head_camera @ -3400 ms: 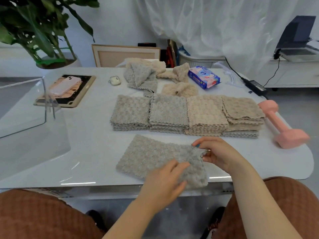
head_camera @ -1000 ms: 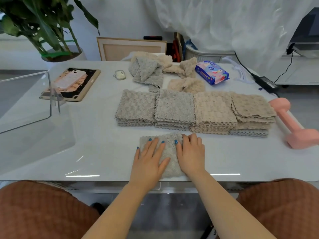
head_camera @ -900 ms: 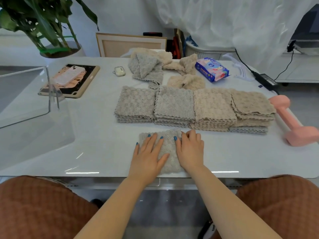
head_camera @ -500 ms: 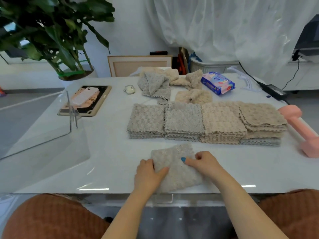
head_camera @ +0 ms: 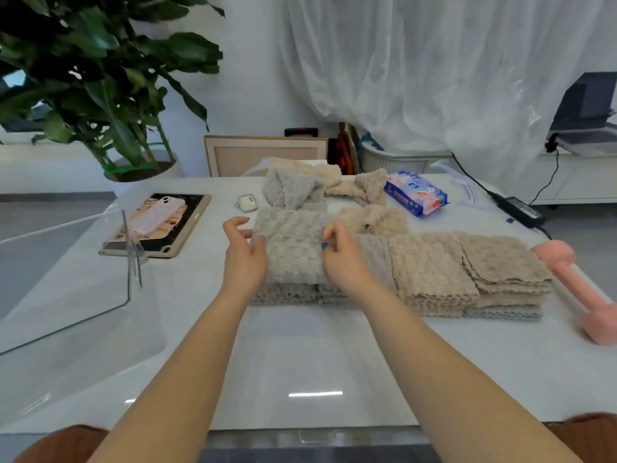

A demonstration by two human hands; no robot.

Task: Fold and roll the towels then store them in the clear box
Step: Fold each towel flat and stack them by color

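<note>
A folded grey towel sits between the two hands, over the leftmost grey stacks in the row of folded towels on the white table. Whether it rests on those stacks or is held just clear of them cannot be told. The left hand grasps the towel's left edge, thumb on the near face and fingers curved round the far side. The right hand pinches the right edge with curled fingers. Both forearms reach out from the near edge of the table.

Right of the hands, in the same row, lie a beige stack and a further stack, with a pink dumbbell beyond them at the right edge. The clear box stands at the left, well apart from the towel. On the far side, loose towels lie in a heap, a pack of wipes to their right and a tablet to their left
</note>
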